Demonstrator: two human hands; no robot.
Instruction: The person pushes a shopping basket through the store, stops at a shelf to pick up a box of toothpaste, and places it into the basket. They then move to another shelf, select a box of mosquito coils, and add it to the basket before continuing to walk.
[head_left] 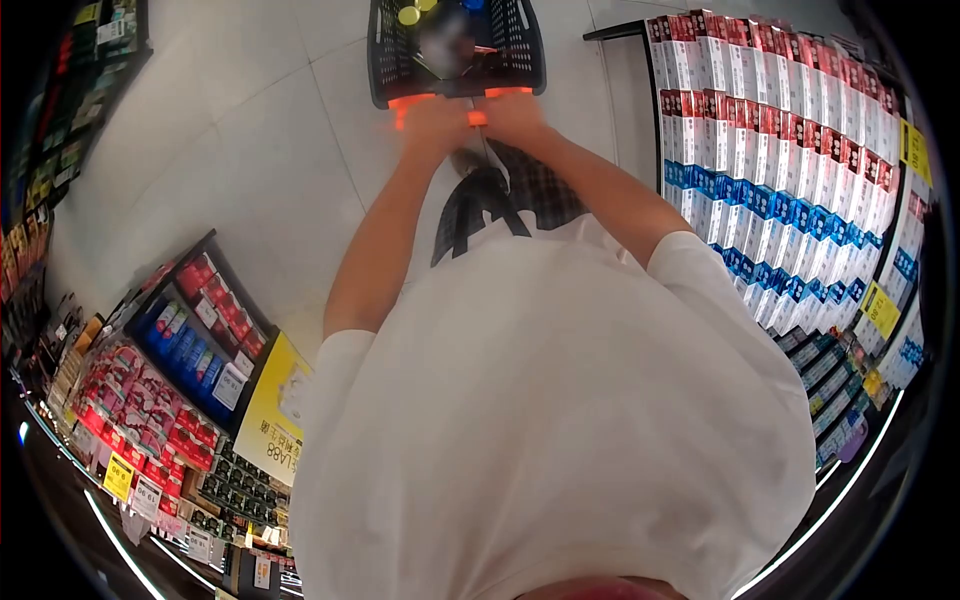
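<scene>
Both my hands are closed on the orange handle point(477, 118) of a dark plastic shopping basket point(387, 70), out in front of my body. My left hand point(437, 125) grips toward the left side and my right hand point(512, 118) toward the right, a small gap between them. Perforated walls rise at the basket's sides. Inside it are yellow round-topped items point(410, 15), a blue item point(472, 5) and a blurred item whose kind I cannot make out. My fingers are partly hidden and somewhat smeared.
At the right, a shelf holds rows of red-white and blue-white boxes point(780, 200). Low left stands a display of red and blue packages point(185, 345) with a yellow sign point(275, 410). Another shelf point(75, 110) is at upper left. Pale floor tiles point(250, 130) lie between them.
</scene>
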